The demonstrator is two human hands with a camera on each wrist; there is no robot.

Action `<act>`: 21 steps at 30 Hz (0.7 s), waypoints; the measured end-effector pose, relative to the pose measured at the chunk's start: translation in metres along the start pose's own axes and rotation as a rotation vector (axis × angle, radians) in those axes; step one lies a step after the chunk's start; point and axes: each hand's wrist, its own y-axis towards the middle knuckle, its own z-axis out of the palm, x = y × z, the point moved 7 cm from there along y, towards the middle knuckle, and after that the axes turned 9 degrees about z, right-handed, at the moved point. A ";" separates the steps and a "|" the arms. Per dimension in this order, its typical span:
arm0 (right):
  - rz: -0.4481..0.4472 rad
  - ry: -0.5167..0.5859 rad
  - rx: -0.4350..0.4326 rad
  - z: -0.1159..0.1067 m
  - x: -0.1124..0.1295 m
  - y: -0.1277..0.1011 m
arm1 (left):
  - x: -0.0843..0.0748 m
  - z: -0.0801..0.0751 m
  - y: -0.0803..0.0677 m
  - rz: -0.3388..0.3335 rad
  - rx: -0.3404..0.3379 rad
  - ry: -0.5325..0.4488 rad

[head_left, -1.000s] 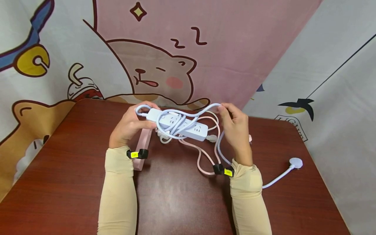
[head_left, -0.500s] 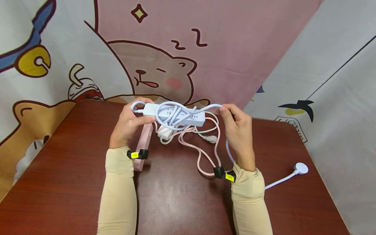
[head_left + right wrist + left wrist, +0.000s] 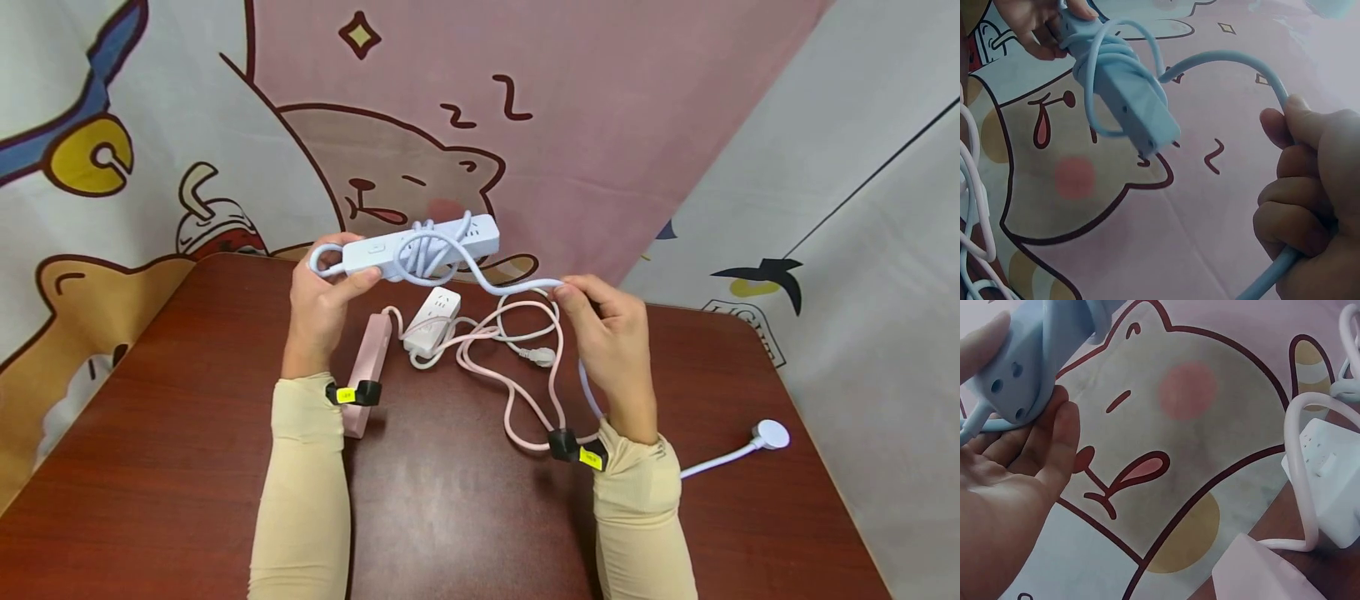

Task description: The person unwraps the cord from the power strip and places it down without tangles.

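A white power strip (image 3: 480, 235) is held up above the far side of the table, its cord wound several times round its middle. My left hand (image 3: 318, 304) grips its left end between thumb and fingers. The right wrist view shows the strip's free end (image 3: 1154, 134) tilted down. My right hand (image 3: 611, 350) pinches the strip's cord (image 3: 517, 288), with the other fingers curled round it lower down. From there the cord passes behind the right wrist to a round plug (image 3: 770, 434) on the table at the right.
On the table (image 3: 450, 517) lie a pink power strip (image 3: 370, 358) beside the left wrist and a smaller white power strip (image 3: 432, 321). Their tangled pink cord (image 3: 517, 387) and white cord run to the right, near a white plug (image 3: 540, 357). A printed curtain (image 3: 600, 125) hangs behind.
My left hand has raised and tilted the white power strip, its right end swinging up. My right hand has shifted slightly right and down with the cord, and the smaller strip beneath shows fully.
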 end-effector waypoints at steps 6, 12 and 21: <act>0.055 -0.020 -0.007 -0.008 -0.012 0.004 | -0.003 -0.004 0.002 0.038 -0.050 -0.081; 0.119 -0.016 -0.049 -0.027 -0.025 0.007 | -0.006 -0.006 0.003 0.056 -0.064 -0.166; 0.230 0.150 0.101 -0.031 -0.043 0.008 | -0.009 -0.005 0.004 0.104 -0.069 -0.346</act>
